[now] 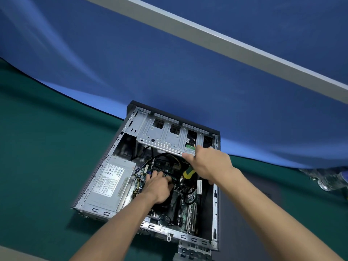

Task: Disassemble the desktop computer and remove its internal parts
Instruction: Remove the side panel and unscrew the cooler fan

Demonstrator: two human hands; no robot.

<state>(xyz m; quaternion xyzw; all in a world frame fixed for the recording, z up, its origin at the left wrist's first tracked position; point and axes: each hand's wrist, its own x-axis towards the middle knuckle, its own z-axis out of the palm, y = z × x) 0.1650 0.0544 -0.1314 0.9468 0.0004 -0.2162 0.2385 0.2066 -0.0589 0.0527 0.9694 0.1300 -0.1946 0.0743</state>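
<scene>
Head view, hands (pixel 160 187) inside case (pixel 215 204) (cramped)

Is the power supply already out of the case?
No, the power supply sits inside the case, along its left wall.

The counter (pixel 37 157) is covered in a dark green surface and runs across the lower half of the view; its far edge meets a blue backdrop. An opened desktop computer case (pixel 215 213) lies on its side directly on the counter, near the middle, open side up, with its far end close to the backdrop. At the case's near right corner a grey metal bracket part (pixel 194 250) rests on the counter, touching or just beside the case. At the far right edge of the counter lies a crumpled clear plastic item (pixel 327 180), well apart from the case; its nature cannot be determined.
</scene>
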